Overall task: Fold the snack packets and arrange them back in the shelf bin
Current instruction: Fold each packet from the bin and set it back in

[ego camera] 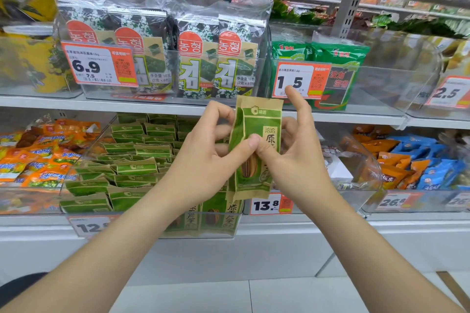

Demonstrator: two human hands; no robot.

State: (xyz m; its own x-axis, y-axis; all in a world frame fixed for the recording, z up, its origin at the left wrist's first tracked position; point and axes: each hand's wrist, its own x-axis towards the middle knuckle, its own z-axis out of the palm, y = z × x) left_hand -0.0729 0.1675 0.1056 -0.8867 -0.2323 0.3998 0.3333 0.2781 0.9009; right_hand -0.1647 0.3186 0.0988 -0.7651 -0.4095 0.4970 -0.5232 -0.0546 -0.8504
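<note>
A green and brown snack packet (pixel 256 134) with a sunflower seed picture stands upright in front of the shelf, its left edge creased inward. My left hand (pixel 206 160) pinches that left side, with the thumb on the front. On the right side, my right hand (pixel 297 157) holds the packet with its thumb on the front and its index finger raised straight. Behind and below is a clear shelf bin (pixel 229 223) filled with several folded green packets (pixel 137 168) of the same kind.
To the left lies a bin of orange packets (pixel 33 160), and to the right orange and blue packets (pixel 412 162). The upper shelf carries seaweed packs (pixel 198 58) and price tags (pixel 98 65). A white floor (pixel 229 295) lies below.
</note>
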